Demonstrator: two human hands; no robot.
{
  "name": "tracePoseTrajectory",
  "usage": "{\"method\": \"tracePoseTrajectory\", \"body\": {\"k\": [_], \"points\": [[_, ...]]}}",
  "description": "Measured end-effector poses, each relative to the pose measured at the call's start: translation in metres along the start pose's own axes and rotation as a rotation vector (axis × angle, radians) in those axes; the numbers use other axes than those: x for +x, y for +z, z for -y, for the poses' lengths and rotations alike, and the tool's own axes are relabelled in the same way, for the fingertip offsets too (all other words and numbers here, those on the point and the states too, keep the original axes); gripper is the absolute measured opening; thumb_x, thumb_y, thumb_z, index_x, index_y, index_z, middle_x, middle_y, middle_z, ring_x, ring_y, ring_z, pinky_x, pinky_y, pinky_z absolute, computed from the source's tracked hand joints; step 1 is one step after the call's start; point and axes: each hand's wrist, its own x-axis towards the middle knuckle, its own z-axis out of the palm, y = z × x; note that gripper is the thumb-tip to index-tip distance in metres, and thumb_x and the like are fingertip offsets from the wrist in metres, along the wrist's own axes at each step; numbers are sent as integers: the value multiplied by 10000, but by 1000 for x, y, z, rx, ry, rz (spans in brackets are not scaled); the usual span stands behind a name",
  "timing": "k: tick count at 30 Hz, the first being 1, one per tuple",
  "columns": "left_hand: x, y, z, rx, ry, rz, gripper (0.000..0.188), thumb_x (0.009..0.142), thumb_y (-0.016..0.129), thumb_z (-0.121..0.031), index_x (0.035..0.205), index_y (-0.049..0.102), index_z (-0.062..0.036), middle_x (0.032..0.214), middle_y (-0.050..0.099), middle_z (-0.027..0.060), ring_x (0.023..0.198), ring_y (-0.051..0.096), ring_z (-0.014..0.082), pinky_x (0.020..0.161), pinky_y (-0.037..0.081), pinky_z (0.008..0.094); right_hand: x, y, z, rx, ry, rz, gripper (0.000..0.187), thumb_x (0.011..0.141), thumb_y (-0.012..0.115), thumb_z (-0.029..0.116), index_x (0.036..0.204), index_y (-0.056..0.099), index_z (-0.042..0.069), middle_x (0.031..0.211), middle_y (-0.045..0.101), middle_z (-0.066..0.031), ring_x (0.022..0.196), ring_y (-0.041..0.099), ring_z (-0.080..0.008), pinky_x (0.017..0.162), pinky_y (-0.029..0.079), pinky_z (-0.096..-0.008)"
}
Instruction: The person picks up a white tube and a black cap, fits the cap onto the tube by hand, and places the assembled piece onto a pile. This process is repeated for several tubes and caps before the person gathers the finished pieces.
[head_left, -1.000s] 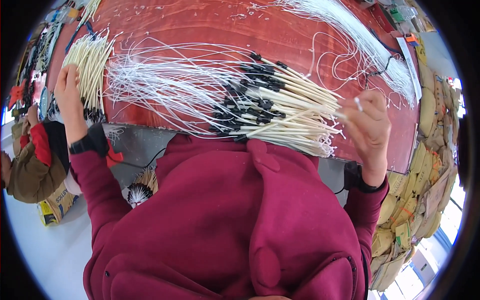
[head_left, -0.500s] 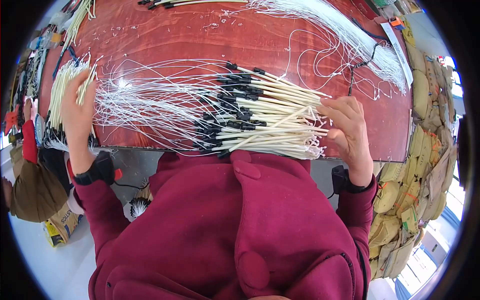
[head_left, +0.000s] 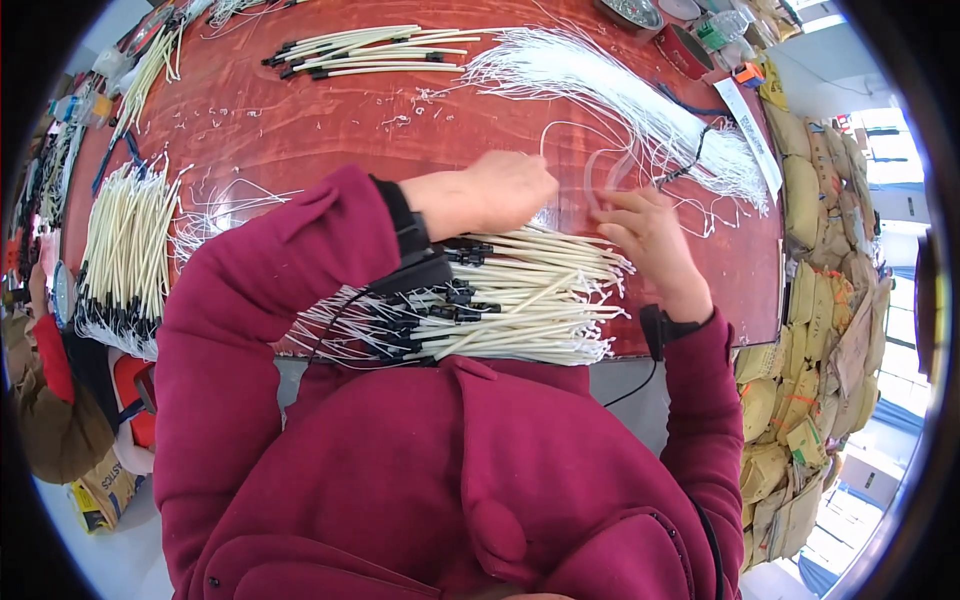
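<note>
My left hand [head_left: 505, 190] reaches across to the middle of the table, fingers curled together above a pile of cream rods [head_left: 540, 290] with black ends. What it holds is hidden under the fingers. At the right, my right hand [head_left: 650, 235] is slightly smeared, fingertips pinched at a blurred loop of white cord [head_left: 592, 180]. That loop comes off a large bundle of white cords [head_left: 600, 75], tied with a dark band near its right end. Loose white cords [head_left: 320, 320] trail leftward from the rod pile, partly under my left sleeve.
A second bundle of cream rods [head_left: 128, 240] lies at the left table edge. More black-ended rods [head_left: 380, 50] lie at the far side. A plastic bottle [head_left: 722, 30] stands at the far right. Stacked sacks [head_left: 800, 290] line the right beyond the red table [head_left: 300, 120].
My left hand has swung from the left rod bundle over to the middle, near my right hand. My right hand has moved slightly left. The view has shifted, showing more of the table's far side.
</note>
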Motion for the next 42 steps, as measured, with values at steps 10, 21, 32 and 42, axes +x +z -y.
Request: {"method": "tracePoseTrajectory", "body": {"k": [10, 21, 32, 42], "points": [[113, 41, -41, -628, 513, -46, 240, 839, 595, -164, 976, 711, -5, 930, 709, 225, 879, 691, 352, 764, 540, 448, -16, -18, -57, -73, 309, -261, 338, 908, 628, 159, 1222, 668, 41, 1219, 661, -148, 1059, 597, -316, 1007, 413, -413], [126, -3, 68, 194, 8, -475, 142, 868, 582, -118, 950, 680, -55, 990, 683, 134, 973, 660, 313, 827, 544, 448, 2, 3, -10, 127, 35, -35, 298, 911, 628, 183, 1162, 694, 38, 1250, 650, -123, 1118, 565, -317, 998, 405, -415], [118, -7, 67, 263, 95, -445, 125, 894, 521, -56, 953, 626, -23, 1017, 659, 148, 1002, 646, 316, 812, 540, 429, -23, -1, -26, -98, 302, -194, 353, 968, 594, 251, 1222, 649, 12, 1283, 615, -137, 1147, 551, -331, 1000, 406, -434], [16, -5, 66, 85, 11, -240, 120, 910, 491, -85, 938, 582, -12, 918, 631, 175, 893, 645, 370, 741, 524, 465, 27, 7, -2, 18, 129, -234, 473, 979, 578, 262, 1378, 538, 12, 1372, 555, -152, 1194, 521, -334, 1058, 377, -422]]}}
